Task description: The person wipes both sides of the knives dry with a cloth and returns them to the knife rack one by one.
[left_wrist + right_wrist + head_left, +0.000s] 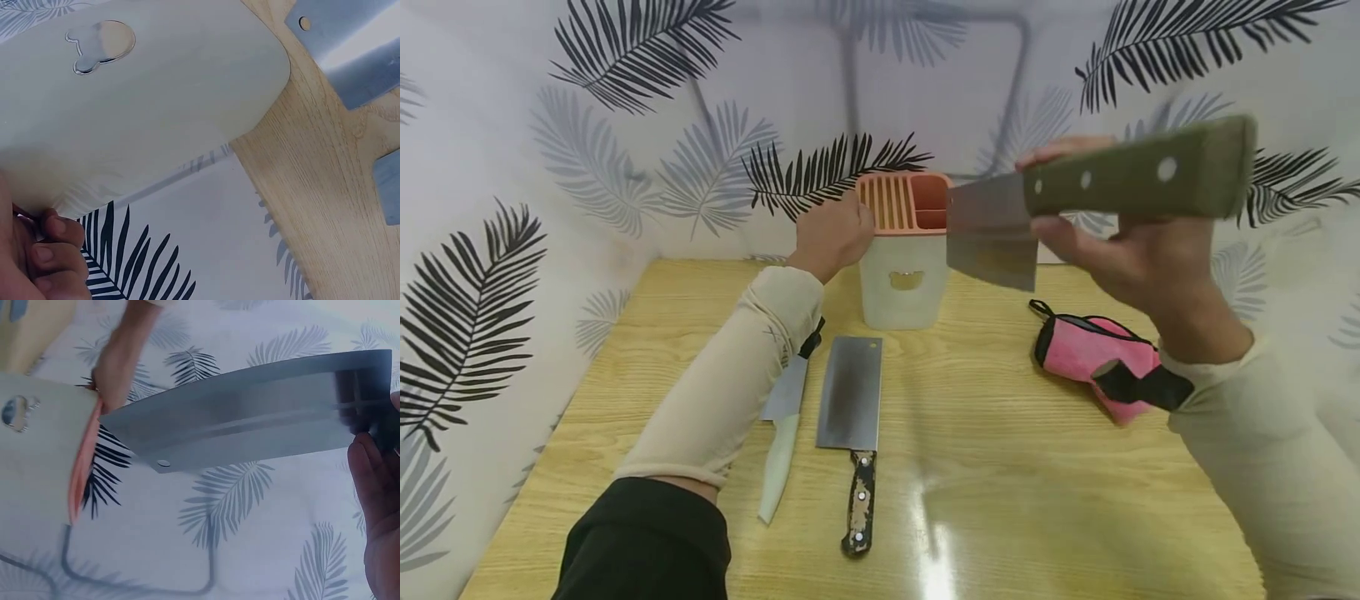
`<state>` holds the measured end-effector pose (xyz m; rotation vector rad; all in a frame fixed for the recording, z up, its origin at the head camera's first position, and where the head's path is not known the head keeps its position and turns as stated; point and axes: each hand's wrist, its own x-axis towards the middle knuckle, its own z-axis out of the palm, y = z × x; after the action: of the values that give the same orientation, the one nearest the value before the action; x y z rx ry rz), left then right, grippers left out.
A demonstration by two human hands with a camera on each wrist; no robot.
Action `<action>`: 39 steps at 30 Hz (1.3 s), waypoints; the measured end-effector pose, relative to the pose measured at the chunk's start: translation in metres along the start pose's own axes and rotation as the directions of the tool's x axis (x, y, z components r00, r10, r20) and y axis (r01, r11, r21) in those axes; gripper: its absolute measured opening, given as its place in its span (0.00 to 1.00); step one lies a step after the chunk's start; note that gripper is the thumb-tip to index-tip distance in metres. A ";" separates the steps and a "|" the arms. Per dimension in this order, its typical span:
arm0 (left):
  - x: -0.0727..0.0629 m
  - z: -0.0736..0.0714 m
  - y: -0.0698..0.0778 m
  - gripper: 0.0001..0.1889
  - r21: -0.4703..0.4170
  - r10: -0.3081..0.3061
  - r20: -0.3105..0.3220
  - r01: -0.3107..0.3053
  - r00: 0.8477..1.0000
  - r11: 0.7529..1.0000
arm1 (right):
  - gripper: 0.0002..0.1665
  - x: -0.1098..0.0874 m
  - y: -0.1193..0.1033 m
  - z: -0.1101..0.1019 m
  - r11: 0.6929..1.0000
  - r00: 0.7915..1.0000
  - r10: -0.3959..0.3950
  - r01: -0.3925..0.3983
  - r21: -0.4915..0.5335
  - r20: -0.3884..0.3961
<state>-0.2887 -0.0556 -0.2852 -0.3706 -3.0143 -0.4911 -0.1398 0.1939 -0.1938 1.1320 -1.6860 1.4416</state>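
Note:
My right hand (1150, 262) grips the olive-green riveted handle of a cleaver (992, 237), raised in the air with its blade pointing left. In the head view the blade overlaps the right side of a pale knife holder (887, 300) with an orange slotted top. The right wrist view shows the cleaver blade (250, 415) broadside, with a small hole near its far corner. At the holder's upper left edge, my left hand (833, 233) holds on with bent fingers. In the left wrist view these fingers (59, 256) curl against the holder's wall (162, 106).
A second cleaver (852, 400) with a worn black handle lies on the wooden table (1000, 500). Left of it, a knife with a pale green handle (780, 467) is partly hidden under my left forearm. A pink pouch (1093, 350) lies at the right. Leaf-patterned cloth hangs behind.

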 end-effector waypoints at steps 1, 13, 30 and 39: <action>0.000 0.001 0.000 0.28 -0.010 0.002 -0.003 -0.002 1.000 1.000 | 0.23 0.009 0.002 0.002 1.000 1.000 -0.006 0.007 0.022 -0.029; -0.005 0.006 0.000 0.24 -0.174 0.002 -0.007 -0.004 1.000 0.985 | 0.18 0.060 0.060 0.014 0.964 0.998 -0.011 0.028 -0.266 0.068; -0.005 0.011 -0.012 0.22 0.086 0.151 -0.253 -0.133 0.956 0.987 | 0.17 0.056 0.103 0.023 0.961 0.985 0.144 -0.117 -0.252 0.090; 0.002 0.014 -0.017 0.28 0.069 0.131 -0.158 -0.121 0.979 0.990 | 0.19 0.054 0.126 0.032 0.907 0.945 0.325 -0.300 -0.297 0.039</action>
<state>-0.2950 -0.0664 -0.3038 -0.4888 -2.8196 -0.4010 -0.2740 0.1554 -0.2064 0.7994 -2.1363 1.2860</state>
